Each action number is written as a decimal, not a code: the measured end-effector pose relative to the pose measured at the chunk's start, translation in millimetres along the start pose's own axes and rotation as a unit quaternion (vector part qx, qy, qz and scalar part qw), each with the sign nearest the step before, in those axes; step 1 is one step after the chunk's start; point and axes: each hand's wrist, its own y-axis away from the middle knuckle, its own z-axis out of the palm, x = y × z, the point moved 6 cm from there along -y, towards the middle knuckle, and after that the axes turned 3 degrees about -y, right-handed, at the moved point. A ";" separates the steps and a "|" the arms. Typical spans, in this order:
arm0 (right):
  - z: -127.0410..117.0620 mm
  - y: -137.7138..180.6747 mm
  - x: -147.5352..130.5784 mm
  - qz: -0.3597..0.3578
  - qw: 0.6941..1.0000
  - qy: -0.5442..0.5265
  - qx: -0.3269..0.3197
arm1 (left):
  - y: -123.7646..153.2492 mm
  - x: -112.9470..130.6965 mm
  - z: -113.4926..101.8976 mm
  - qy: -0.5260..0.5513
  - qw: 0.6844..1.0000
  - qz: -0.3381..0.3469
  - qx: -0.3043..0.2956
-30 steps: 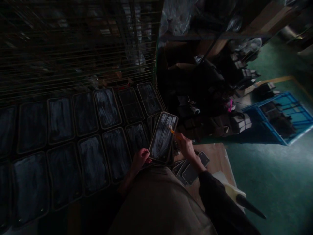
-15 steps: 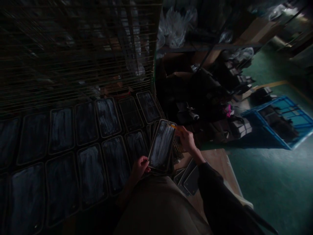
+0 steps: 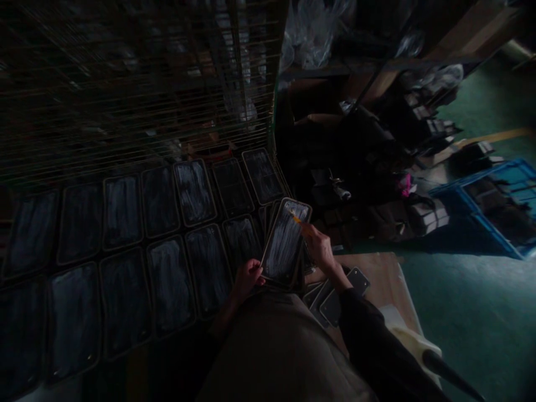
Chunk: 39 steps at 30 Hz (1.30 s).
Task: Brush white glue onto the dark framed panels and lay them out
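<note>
Dark panel point(image 3: 286, 248), seen in the head view tilted beside rows of white-streaked panels point(image 3: 208, 271), is pinched at its lower-left edge by my left hand point(image 3: 250, 274), while my right hand point(image 3: 319, 245) grips an orange-handled brush point(image 3: 297, 219) at its upper end.

From where I stand in this dim light, I can't read a single word, number, label, brand or sign.

Right hand point(image 3: 320, 247) lower beside the streaked dark panel point(image 3: 281, 250), orange-handled brush point(image 3: 297, 220) slanting more steeply than half a second ago
</note>
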 end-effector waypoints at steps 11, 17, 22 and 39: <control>38.3 111.2 -57.3 0.050 0.975 -0.113 -0.186 | 3.5 5.9 0.1 0.043 0.999 0.001 -0.010; 7.5 137.6 -40.4 0.161 0.961 -0.168 -0.151 | 5.0 8.5 -0.7 0.055 0.998 0.009 0.002; -33.3 132.3 -11.6 0.203 0.970 -0.130 0.034 | 14.8 27.5 0.6 0.084 0.994 -0.015 -0.066; -74.1 120.2 13.5 0.194 0.944 -0.124 0.238 | -11.8 208.2 -66.9 0.279 0.928 0.240 -0.063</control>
